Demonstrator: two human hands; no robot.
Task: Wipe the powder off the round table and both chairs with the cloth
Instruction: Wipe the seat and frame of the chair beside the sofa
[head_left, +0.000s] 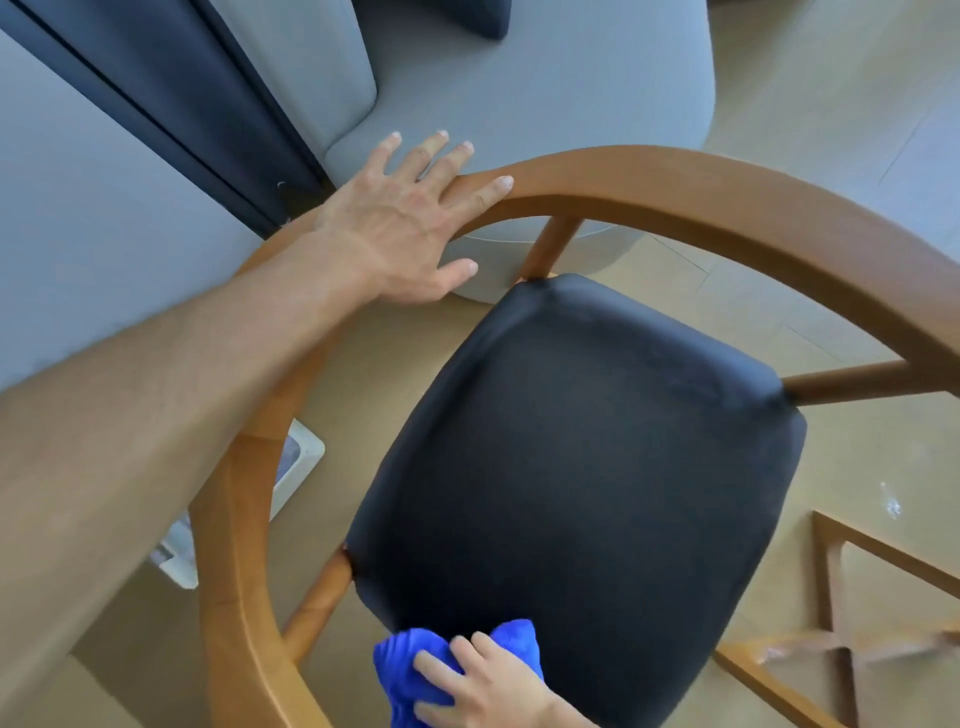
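Looking down from the head camera, we see a wooden chair with a curved brown armrest rail (675, 179) and a black padded leather seat (587, 499) filling the middle of the view. Our left hand (410, 223) reaches in from the left edge, its fingers straight and spread, the palm resting flat on the top of the curved rail at the chair's far left bend, thumb pointing down toward the seat. Our right hand (483, 686) sits at the bottom edge, its fingers curled over a bunched bright blue microfibre cloth (410, 670), pressing it against the near edge of the black seat, close to the seat's near left corner. The seat surface looks dark and mostly even; blur keeps us from telling whether powder lies on it. Beyond the chair's far rail lies a pale grey upholstered sofa (545, 98), and a dark navy curtain (171, 98) hangs at the upper left. At the lower right, part of a crossed wooden frame (831, 613) stands on the beige tiled floor (857, 291), with a few white specks on the floor just beside it.
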